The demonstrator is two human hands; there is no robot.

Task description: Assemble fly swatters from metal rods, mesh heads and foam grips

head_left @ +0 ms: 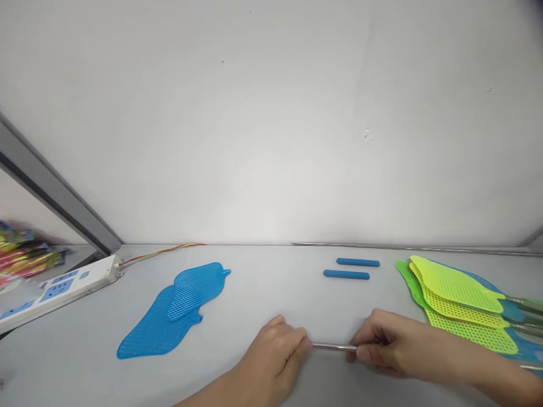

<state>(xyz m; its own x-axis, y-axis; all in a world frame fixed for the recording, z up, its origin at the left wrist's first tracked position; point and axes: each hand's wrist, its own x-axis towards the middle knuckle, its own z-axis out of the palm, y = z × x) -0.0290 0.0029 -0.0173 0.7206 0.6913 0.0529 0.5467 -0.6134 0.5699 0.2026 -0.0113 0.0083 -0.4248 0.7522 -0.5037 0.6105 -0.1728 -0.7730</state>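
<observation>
Two hands, one part?

Yes. Metal rod (pixel 334 346), bottom of the frame, just right of centre. Left hand (pixel 280 353) has fingers curled closed round its left part; right hand (pixel 388 345) pinches it, thumb against fingers. Bare metal shows between them.

Blue stuff?

Two blue tubes (pixel 347 275), right of centre, above the hands, lying side by side, apart. Two blue mesh paddles (pixel 148 328), lower left, one overlapping the other.

Right edge?

Yellow and green swatters (pixel 462 285), stacked, blue ones partly showing under them. Thin long rod (pixel 382 246) lies above, along the wall's foot.

Far left?

Power strip (pixel 59 285), colourful packets (pixel 25 249) above it, blurred.
</observation>
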